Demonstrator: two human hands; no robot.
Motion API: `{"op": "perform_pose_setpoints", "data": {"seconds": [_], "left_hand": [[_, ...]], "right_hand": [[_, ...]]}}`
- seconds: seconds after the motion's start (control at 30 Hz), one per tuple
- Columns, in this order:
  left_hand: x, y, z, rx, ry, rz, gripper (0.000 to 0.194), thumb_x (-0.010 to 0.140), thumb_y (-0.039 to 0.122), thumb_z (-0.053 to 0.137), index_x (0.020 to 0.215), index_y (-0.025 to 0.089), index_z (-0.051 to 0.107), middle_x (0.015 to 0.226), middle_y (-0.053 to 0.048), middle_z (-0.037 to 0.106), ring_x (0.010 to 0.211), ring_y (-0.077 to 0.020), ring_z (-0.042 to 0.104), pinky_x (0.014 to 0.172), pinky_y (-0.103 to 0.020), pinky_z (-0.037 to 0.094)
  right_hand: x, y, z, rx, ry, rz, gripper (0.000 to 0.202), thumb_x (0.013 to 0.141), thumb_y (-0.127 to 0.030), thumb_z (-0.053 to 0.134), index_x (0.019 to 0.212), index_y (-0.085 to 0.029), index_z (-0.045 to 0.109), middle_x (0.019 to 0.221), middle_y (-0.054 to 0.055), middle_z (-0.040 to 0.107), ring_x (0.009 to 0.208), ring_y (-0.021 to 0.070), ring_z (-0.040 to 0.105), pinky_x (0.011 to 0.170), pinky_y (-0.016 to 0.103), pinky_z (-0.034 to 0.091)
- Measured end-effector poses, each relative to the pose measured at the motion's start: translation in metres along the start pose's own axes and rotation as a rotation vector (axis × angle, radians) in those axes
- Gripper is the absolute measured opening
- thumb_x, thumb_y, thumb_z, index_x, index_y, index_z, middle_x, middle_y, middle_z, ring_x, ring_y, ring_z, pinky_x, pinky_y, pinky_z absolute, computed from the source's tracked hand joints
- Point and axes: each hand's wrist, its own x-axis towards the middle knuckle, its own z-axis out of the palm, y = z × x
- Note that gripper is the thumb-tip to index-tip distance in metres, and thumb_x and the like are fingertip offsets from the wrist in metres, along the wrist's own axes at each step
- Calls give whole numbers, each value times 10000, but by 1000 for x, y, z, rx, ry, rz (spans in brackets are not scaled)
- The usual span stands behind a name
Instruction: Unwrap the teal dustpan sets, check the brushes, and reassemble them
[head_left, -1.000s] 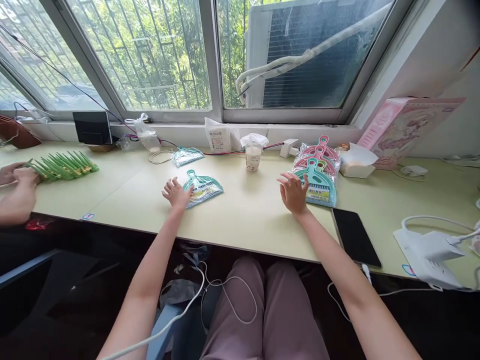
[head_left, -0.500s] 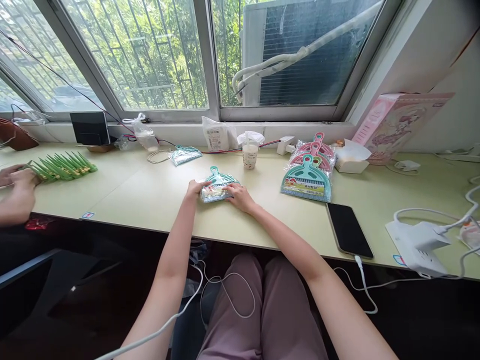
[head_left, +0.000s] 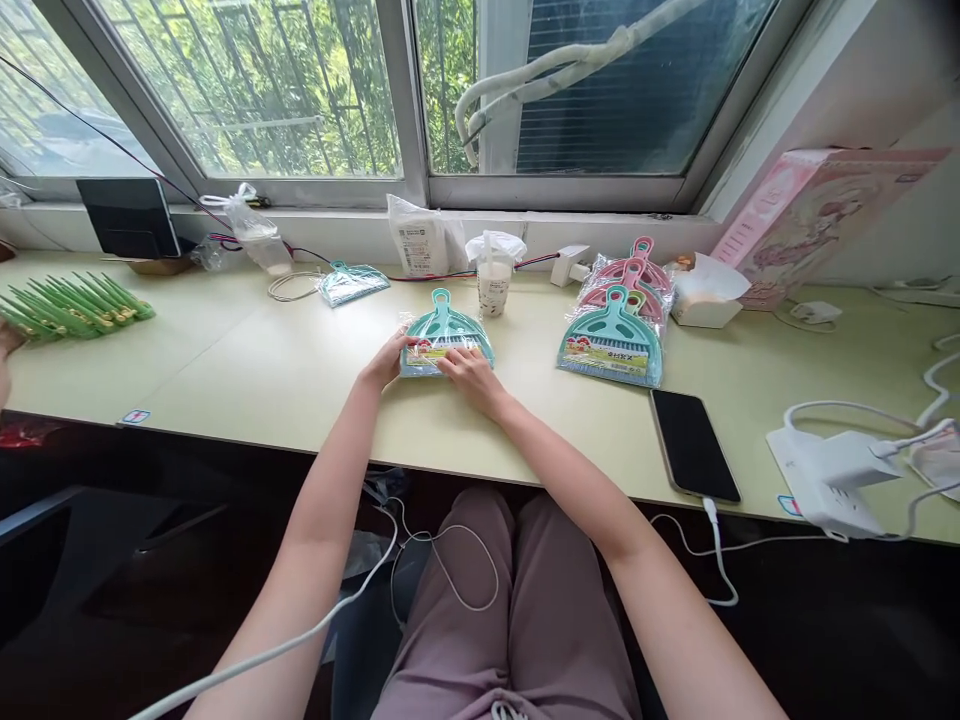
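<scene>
A teal mini dustpan-and-brush set in a clear bag (head_left: pixel 447 337) lies flat on the pale green table (head_left: pixel 300 390), handle pointing toward the window. My left hand (head_left: pixel 386 362) grips its left front corner. My right hand (head_left: pixel 472 376) rests with its fingers on the bag's front edge. To the right sits a stack of bagged dustpan sets (head_left: pixel 616 325), teal on top and pink behind. Another bagged teal set (head_left: pixel 351 283) lies farther back on the left.
A drink cup with a straw (head_left: pixel 492 280) stands just behind the held set. A black phone (head_left: pixel 694 444) on a cable lies at the right, beside a white power strip (head_left: pixel 836 478). Green sticks (head_left: pixel 71 305) lie far left, and a black tablet (head_left: pixel 129 217) leans at the window.
My right hand left the stack and came to the single teal set. Both hands slid that set to the right, in front of the cup, and turned its handle toward the window.
</scene>
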Motion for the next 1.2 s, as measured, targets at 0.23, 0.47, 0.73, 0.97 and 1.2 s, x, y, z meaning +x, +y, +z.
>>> {"op": "perform_pose_setpoints", "data": {"seconds": [0.23, 0.47, 0.73, 0.97, 1.2], "left_hand": [[4, 2, -7, -69, 89, 123, 578, 773, 174, 664, 1336, 212, 539, 1072, -72, 730, 954, -236, 717, 847, -361, 587], [-11, 11, 4, -77, 101, 210, 748, 699, 129, 712, 1401, 235, 479, 1188, -72, 715, 1047, -239, 703, 902, -354, 575], [-10, 12, 5, -60, 77, 209, 680, 651, 129, 719, 1311, 199, 570, 1102, -93, 754, 1032, -291, 719, 914, -414, 579], [-4, 10, 4, -115, 118, 243, 622, 648, 73, 658, 1256, 199, 620, 1056, -78, 761, 1097, -283, 701, 1024, -467, 540], [-16, 14, 19, -104, 101, 253, 498, 766, 167, 695, 1258, 212, 629, 1128, -91, 742, 1189, -299, 662, 1049, -499, 534]], "right_hand": [[-4, -10, -6, -1, -47, -23, 256, 976, -38, 438, 1072, -173, 634, 1041, 105, 656, 984, 244, 552, 837, 346, 384], [-6, -17, -25, 170, 93, 113, 353, 1058, -208, 347, 1318, -191, 585, 1392, 160, 568, 1286, 293, 476, 1027, 423, 374], [1, -10, -10, 400, -49, 427, 297, 1063, -277, 423, 1024, -140, 684, 1091, 134, 655, 1086, 233, 592, 958, 334, 462], [6, 4, -10, 770, 259, 525, 213, 1029, -225, 484, 1013, -164, 687, 1106, 84, 668, 1115, 187, 619, 1043, 296, 453], [10, 5, 7, 1349, 350, 814, 117, 926, -272, 669, 856, -182, 646, 870, 16, 722, 902, 145, 716, 959, 310, 555]]}}
